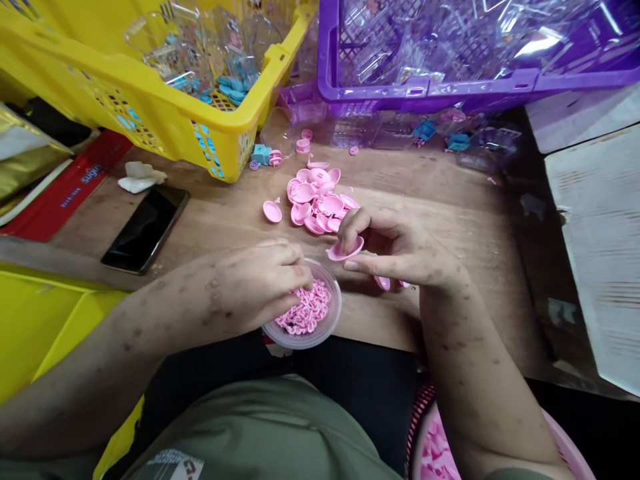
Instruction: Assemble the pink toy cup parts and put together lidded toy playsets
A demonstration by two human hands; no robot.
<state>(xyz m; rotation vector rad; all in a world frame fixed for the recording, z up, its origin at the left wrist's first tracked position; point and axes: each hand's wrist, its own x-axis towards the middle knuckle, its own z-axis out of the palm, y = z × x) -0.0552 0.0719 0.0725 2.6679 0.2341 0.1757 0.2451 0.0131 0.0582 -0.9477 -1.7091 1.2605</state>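
My left hand (263,280) reaches into a small clear plastic cup (334,313) filled with tiny pink pieces (307,310); its fingers are curled together over the pieces. My right hand (400,250) pinches a pink dish-shaped part (345,252) just above the cup's far rim. A pile of the same pink dish parts (317,200) lies on the wooden table (450,207) just beyond both hands. Another pink part (384,283) peeks out under my right palm.
A yellow crate (165,113) with clear and blue parts stands at the back left, a purple crate (450,87) of clear plastic shells at the back right. A black phone (146,228) lies left. A pink basket (435,447) rests by my lap.
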